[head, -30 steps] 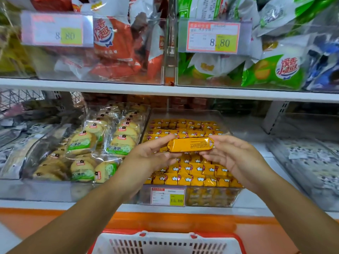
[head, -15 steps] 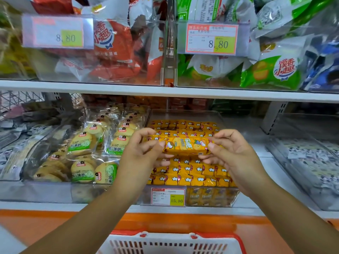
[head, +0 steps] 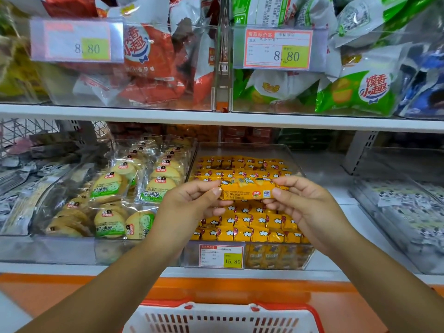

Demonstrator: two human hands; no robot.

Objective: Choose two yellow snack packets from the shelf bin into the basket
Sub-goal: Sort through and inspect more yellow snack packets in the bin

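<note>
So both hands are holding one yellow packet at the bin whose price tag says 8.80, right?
Not quite. The head view shows the left hand and right hand holding one yellow packet at the bin, but its price tag reads 15.80; 8.80 is on the upper shelf tags.
</note>
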